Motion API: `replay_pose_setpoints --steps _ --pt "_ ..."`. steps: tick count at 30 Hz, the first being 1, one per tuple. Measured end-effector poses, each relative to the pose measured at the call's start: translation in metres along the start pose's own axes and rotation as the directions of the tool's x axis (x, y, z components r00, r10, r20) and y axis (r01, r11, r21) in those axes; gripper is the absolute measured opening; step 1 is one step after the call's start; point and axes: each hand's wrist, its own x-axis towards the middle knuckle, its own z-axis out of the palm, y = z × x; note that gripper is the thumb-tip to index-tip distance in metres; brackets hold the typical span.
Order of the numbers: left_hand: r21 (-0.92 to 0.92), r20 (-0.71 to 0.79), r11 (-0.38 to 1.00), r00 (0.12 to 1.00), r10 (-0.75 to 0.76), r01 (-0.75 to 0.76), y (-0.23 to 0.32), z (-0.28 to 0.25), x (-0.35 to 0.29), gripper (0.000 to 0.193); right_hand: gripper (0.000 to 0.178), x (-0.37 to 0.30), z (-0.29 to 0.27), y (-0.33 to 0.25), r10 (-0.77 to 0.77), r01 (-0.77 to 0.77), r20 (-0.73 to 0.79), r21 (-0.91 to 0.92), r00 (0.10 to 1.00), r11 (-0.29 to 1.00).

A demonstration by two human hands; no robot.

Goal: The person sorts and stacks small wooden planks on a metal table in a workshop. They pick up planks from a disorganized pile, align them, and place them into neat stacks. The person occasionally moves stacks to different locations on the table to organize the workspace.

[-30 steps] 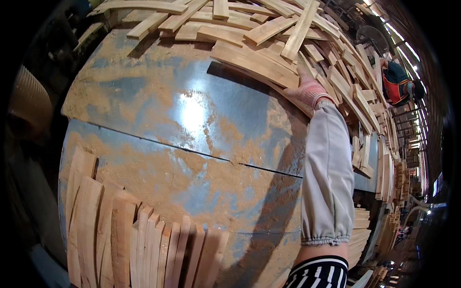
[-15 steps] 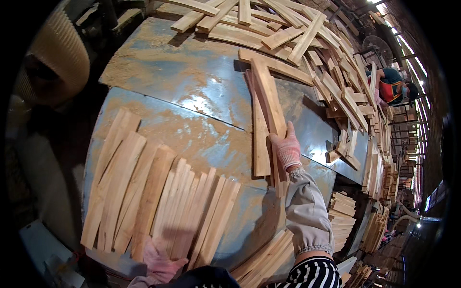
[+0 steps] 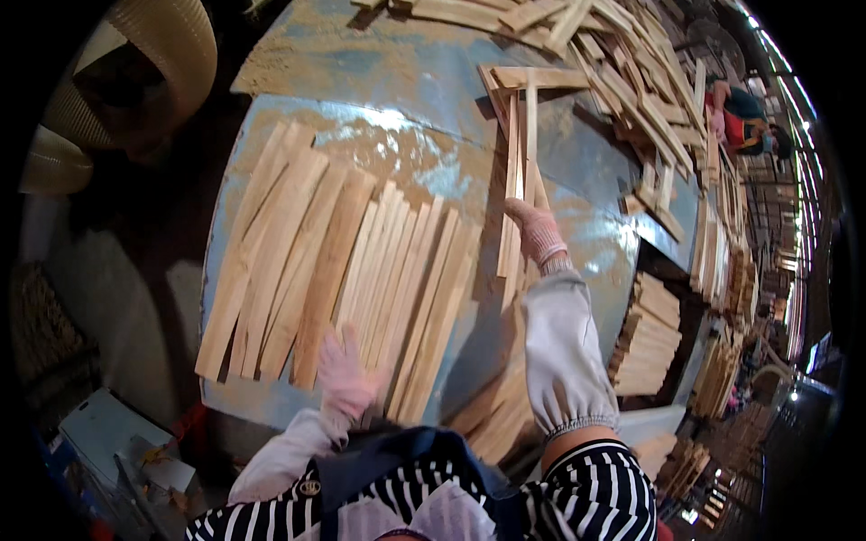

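Observation:
Both my hands wear pinkish knit gloves. My right hand [image 3: 538,232], arm stretched forward, is closed round a wooden slat [image 3: 530,126] that stands on edge and points away from me. Other slats [image 3: 509,243] lie beside and under it on the metal table. My left hand [image 3: 346,371] is at the near ends of a row of wooden slats [image 3: 314,261], fingers spread over the narrow ones in the middle. In that row some slats lie flat and others stand on edge, side by side.
A jumbled heap of wooden slats [image 3: 622,81] covers the table's far right. Sawdust lies on the metal tabletop [image 3: 361,135]. Stacked slats [image 3: 645,338] stand right of the table, and a ribbed hose [image 3: 185,54] curves at the upper left. A person [image 3: 744,117] is beyond the heap.
My view has shifted, so the table sits higher and farther right. The slat at my right hand has turned from flat to on edge. My left hand has moved onto the narrow slats.

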Motion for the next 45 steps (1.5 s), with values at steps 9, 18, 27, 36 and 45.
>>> replay_pose_setpoints --steps 9,18,27,36,45 --pt "-0.513 0.155 0.804 0.954 -0.258 0.301 -0.028 0.014 0.055 0.102 0.07 -0.226 0.021 0.183 0.097 -0.014 -0.15 0.476 0.984 0.88" --pt "-0.089 0.095 0.963 0.965 -0.246 0.254 -0.017 0.012 0.053 0.106 0.066 -0.268 0.089 0.219 0.168 -0.193 0.102 0.654 0.981 0.731" --pt "-0.115 0.044 0.975 0.982 -0.186 0.19 -0.038 0.022 0.059 0.1 0.064 -0.255 0.07 0.213 0.232 -0.297 0.255 0.259 0.939 0.919" --pt "-0.313 -0.055 0.942 0.988 -0.145 0.12 -0.041 0.025 0.062 0.078 0.06 -0.273 0.112 0.206 0.081 -0.128 -0.108 -0.571 0.991 0.811" --pt "-0.329 0.027 0.904 0.96 -0.28 0.273 -0.035 0.036 0.054 0.066 0.056 -0.168 0.051 0.175 -0.234 0.001 -0.349 -0.554 0.908 0.832"
